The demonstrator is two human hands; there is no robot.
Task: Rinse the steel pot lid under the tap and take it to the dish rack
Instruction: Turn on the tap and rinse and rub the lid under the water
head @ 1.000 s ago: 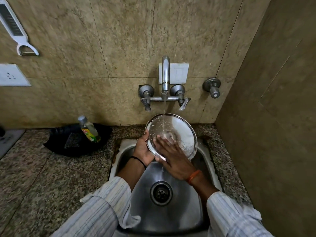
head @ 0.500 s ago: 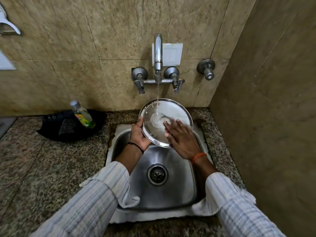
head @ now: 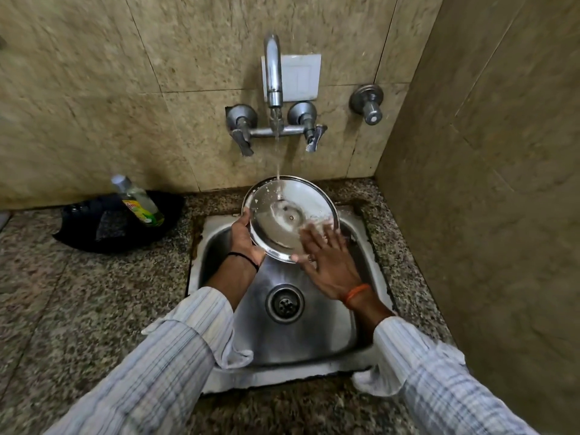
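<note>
A round steel pot lid (head: 282,215) is held tilted over the steel sink (head: 314,337), inner side facing me. Water runs from the wall tap (head: 273,73) onto its upper part. My left hand (head: 243,238) grips the lid's left rim. My right hand (head: 326,259) lies flat with spread fingers against the lid's lower right edge, blurred by motion. No dish rack is in view.
A dish soap bottle (head: 138,200) stands in a black holder (head: 103,227) on the granite counter (head: 78,309) left of the sink. A tiled side wall (head: 486,215) closes in on the right. A separate valve knob (head: 368,105) sticks out beside the tap.
My right hand has slid from the lid's centre down to its lower right edge. The lid stays under the stream in my left hand. The camera tipped slightly.
</note>
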